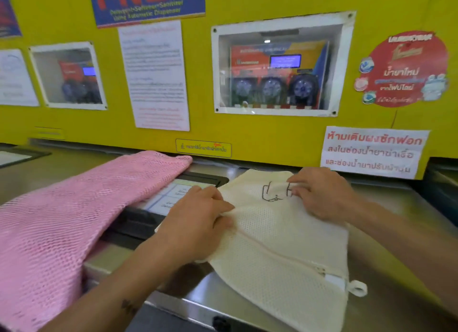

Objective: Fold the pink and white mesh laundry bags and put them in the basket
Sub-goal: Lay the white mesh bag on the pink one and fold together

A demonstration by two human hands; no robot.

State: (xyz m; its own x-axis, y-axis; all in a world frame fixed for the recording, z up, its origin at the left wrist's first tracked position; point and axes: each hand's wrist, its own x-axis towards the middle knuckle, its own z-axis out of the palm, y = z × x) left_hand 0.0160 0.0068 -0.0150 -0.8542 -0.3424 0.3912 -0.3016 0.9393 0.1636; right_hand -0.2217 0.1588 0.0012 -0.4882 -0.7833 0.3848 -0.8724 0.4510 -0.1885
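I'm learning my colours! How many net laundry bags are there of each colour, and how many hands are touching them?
Pink mesh laundry bag: 1
White mesh laundry bag with a zip: 1
Bags in total: 2
Hands pinching the white bag: 2, the left hand and the right hand
Hands on the pink bag: 0

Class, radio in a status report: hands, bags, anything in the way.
Left hand and right hand both pinching white bag, mid-fold. Pink bag unfolded, left of it. No basket in view.

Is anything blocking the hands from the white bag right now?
Nothing visible does: the left hand and right hand already pinch the white mesh bag. The pink mesh bag lies apart, to the left. No basket is in view.
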